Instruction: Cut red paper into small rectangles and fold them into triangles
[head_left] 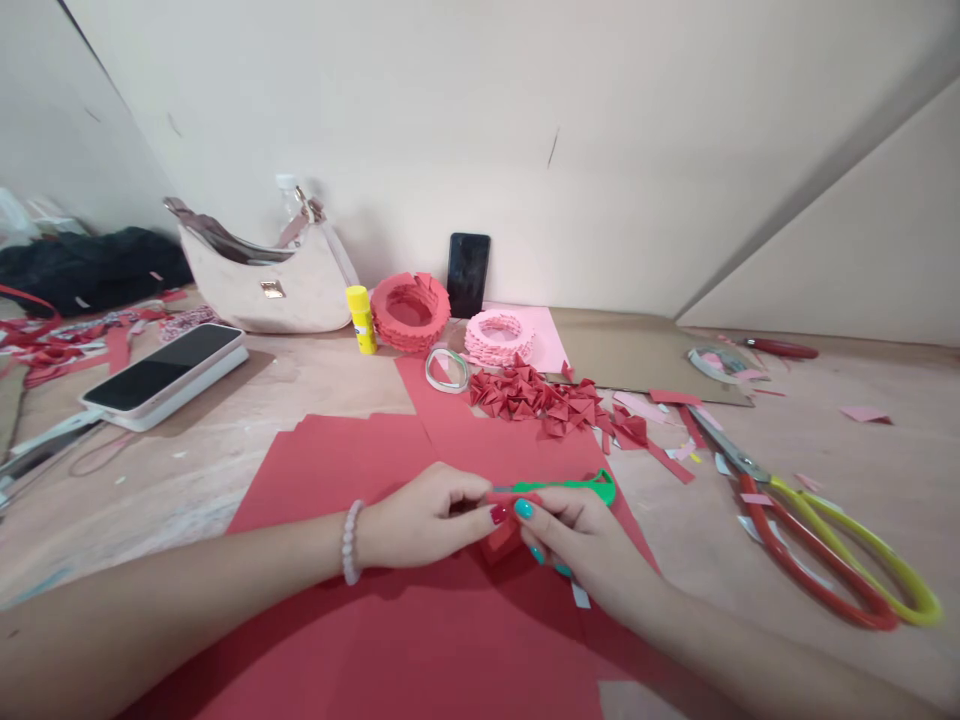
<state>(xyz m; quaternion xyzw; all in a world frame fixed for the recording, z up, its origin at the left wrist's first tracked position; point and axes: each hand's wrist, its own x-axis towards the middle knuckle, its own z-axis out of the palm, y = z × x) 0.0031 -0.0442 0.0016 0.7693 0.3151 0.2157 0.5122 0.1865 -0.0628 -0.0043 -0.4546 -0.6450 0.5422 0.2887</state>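
Note:
My left hand point(420, 522), with a beaded bracelet at the wrist, and my right hand point(589, 535) meet over large red paper sheets point(352, 610). Thumbs and fingers of both pinch a small piece of red paper point(501, 543), partly hidden behind the fingertips. Just beyond the fingers lies a green-handled tool point(602, 486) with a short metal tip; my right hand covers part of it, so its kind is unclear. Farther back is a pile of small folded red paper triangles point(525, 392).
Large scissors point(817, 550) with red and yellow handles lie at right among paper scraps. Behind stand a red paper ring point(411, 313), a pink paper ring point(499, 340), a glue stick point(362, 320), an upright phone point(468, 275) and a handbag point(262, 285). A white-edged device point(169, 372) lies left.

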